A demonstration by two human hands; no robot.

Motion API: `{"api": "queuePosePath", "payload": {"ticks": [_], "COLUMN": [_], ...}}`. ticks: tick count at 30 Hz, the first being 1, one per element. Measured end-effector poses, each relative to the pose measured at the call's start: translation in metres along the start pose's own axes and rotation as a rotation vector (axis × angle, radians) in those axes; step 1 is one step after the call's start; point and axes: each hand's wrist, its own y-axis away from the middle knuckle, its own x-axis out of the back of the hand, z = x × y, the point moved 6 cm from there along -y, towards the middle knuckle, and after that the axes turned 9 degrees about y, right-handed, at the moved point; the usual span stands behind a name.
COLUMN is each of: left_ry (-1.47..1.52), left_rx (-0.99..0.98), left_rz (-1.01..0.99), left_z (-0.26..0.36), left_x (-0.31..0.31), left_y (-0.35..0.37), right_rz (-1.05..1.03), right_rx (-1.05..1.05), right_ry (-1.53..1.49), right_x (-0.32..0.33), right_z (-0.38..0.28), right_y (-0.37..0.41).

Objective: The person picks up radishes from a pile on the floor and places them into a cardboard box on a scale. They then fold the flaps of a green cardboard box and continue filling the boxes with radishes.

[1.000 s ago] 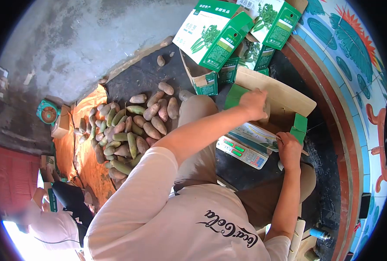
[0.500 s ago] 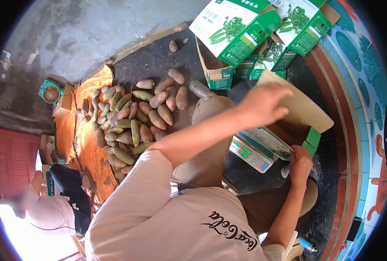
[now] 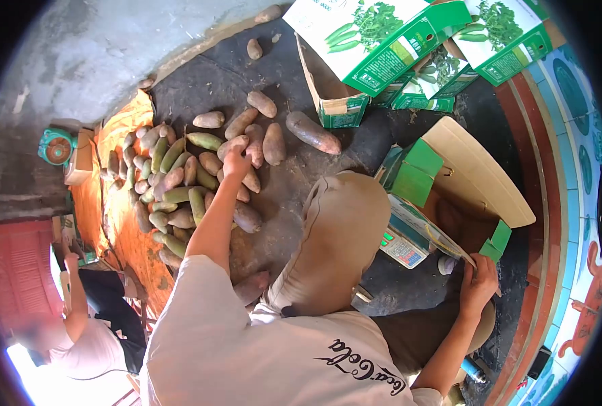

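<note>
My left hand [image 3: 236, 164] is stretched out to the pile, its fingers closed around a reddish-brown root vegetable [image 3: 231, 145]; the hand hides part of it. Similar brown roots and long green radishes [image 3: 198, 203] lie heaped around it. On the right, my right hand [image 3: 478, 281] grips the near edge of an upturned-flap cardboard box [image 3: 480, 172], which is open and green outside. Inside the box, a dark reddish root [image 3: 448, 215] shows dimly. The box stands on or against a digital scale [image 3: 404, 250], partly covered by it.
Printed green-and-white boxes [image 3: 382, 51] are stacked at the back right. A large root [image 3: 313, 132] lies alone beyond my knee [image 3: 345, 230]. An orange sheet [image 3: 117, 203] lies under the pile's left side. Another person [image 3: 88, 342] sits at the lower left, near a small green device [image 3: 57, 147].
My left hand has swung from over the open box leftwards to the pile and closed on a root. My right hand stays on the box edge. The view has shifted slightly.
</note>
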Motion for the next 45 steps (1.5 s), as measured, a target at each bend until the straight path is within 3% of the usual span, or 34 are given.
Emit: {"api": "queuePosePath", "payload": {"ticks": [3, 7, 14, 21, 27, 30, 39, 42, 44, 45], "left_ry": [-0.134, -0.194, -0.424, -0.72, -0.671, -0.673, -0.338, -0.263, -0.145, -0.092], "left_rx": [0.253, 0.314, 0.149, 0.029, -0.083, -0.034, -0.137, -0.038, -0.048, 0.043], "left_rz": [-0.093, -0.096, -0.128, -0.265, -0.167, -0.139, -0.072, -0.052, 0.088, 0.077], "left_z": [-0.042, -0.051, -0.063, -0.039, -0.064, -0.072, -0.036, -0.041, -0.062, -0.068], "left_x": [-0.02, -0.031, -0.059, -0.059, -0.059, -0.039, 0.003, 0.011, 0.018, 0.025], "left_y": [-0.003, -0.02, -0.074, -0.078, -0.06, -0.045, 0.052, 0.068, 0.072, 0.073], "right_rz": [-0.002, -0.015, -0.012, -0.007, -0.009, 0.008, 0.049, 0.056, 0.079, 0.092], "right_rx": [0.033, 0.066, 0.058, 0.037, 0.005, -0.009, -0.024, -0.058, -0.054, -0.057], "right_ry": [0.03, 0.087, 0.115, 0.123, 0.116, 0.115, 0.076, 0.046, 0.042, 0.028], "right_x": [-0.002, -0.007, -0.013, -0.018, -0.017, -0.016, -0.008, -0.005, 0.0, 0.002], "right_z": [-0.002, 0.0, 0.002, 0.005, 0.006, 0.003, -0.006, -0.006, -0.007, -0.008], "right_y": [-0.004, -0.004, -0.005, -0.012, -0.011, -0.008, -0.005, -0.003, -0.001, 0.001]}}
